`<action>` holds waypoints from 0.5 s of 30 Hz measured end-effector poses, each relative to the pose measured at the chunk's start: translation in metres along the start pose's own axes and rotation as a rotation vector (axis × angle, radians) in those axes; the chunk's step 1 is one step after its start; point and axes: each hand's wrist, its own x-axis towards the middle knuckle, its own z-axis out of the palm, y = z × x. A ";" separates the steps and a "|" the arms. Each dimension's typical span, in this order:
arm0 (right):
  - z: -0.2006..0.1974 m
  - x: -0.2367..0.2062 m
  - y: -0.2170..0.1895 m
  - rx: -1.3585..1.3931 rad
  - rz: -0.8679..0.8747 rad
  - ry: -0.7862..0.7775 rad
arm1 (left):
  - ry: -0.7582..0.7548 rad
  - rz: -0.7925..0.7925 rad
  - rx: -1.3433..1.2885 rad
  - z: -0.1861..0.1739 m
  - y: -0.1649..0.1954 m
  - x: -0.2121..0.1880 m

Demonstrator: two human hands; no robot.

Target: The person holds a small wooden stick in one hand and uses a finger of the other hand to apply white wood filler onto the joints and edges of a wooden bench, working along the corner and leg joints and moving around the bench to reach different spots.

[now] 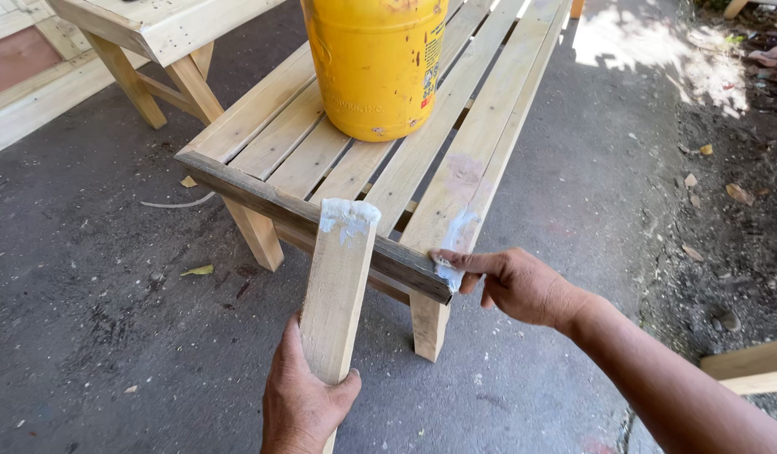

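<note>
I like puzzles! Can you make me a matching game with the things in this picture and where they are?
Things:
1. yellow jug
2. wooden board
3. white putty
4. right hand

Places:
A. smeared on the top end of the board
B. held upright by the left hand
C. standing on the slatted bench
D. pressing on the bench's near corner

Pairs: 1-C, 2-B, 3-A, 4-D

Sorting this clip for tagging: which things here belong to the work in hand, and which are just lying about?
In use:
left hand gripping the wooden slat with white paste on its end
right hand smearing white paste on the slatted bench corner

Lying about:
yellow container standing on the bench
second wooden bench
dry leaves
loose plank
</note>
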 end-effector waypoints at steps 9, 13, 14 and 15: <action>0.002 0.003 0.008 -0.106 -0.120 0.111 | 0.134 0.136 -0.075 0.013 -0.010 0.022; 0.005 0.000 0.012 -0.120 -0.144 0.160 | 0.214 0.232 -0.111 0.029 -0.022 0.027; 0.005 -0.001 0.013 -0.127 -0.141 0.173 | 0.200 0.221 -0.113 0.033 -0.022 0.028; 0.005 -0.002 0.012 -0.134 -0.136 0.186 | 0.185 0.209 -0.115 0.036 -0.022 0.029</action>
